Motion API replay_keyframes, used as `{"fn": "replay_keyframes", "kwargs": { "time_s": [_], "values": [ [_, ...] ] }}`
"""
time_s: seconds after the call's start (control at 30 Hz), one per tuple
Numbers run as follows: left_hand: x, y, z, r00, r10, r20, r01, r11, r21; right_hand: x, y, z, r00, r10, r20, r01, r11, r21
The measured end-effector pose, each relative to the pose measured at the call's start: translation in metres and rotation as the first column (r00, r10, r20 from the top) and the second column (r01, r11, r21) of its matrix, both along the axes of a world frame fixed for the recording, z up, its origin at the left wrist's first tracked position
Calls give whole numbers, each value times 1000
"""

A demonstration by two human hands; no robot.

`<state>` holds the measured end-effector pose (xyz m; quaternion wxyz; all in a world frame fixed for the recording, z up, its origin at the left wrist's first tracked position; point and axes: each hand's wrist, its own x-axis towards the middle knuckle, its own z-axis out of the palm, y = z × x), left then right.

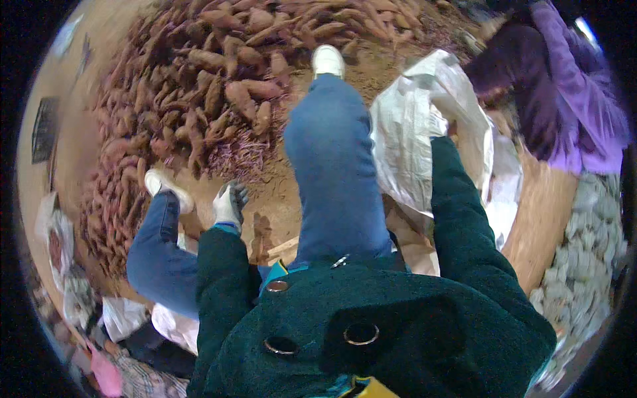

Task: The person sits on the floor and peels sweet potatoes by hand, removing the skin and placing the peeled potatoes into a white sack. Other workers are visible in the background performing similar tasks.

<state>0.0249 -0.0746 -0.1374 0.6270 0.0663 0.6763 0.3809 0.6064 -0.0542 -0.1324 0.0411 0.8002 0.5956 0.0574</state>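
Observation:
My left hand (229,204), in a pale glove with grey fingertips, hangs low over the bare ground beside my left shoe. Its fingers are partly curled, and whether they hold anything does not show. On the right, my right hand (438,122), gloved as well, reaches into the mouth of a white woven sack (398,144); its fingers are hidden by the sack and blur. A large heap of sweet potatoes (199,99) spreads ahead and to the left, with thin purplish roots (239,159) scattered at its near edge.
My bent leg in jeans (333,164) lies between the heap and the sack. A person in purple (572,99) crouches at the right, close to the sack. Grey-white crumpled material (587,239) lies at the far right. White bags (124,318) stand at the lower left.

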Motion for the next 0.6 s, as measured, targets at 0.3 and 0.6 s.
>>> {"fn": "replay_keyframes", "kwargs": {
  "time_s": [0.3,0.6],
  "values": [
    [21,3,-14,994,-55,98,52,998,36,37,1,53,875,-209,-436,170,977,-128],
    [44,10,-23,981,-146,127,143,989,33,-92,159,274,912,259,-317,-151,932,329]
  ]
}}
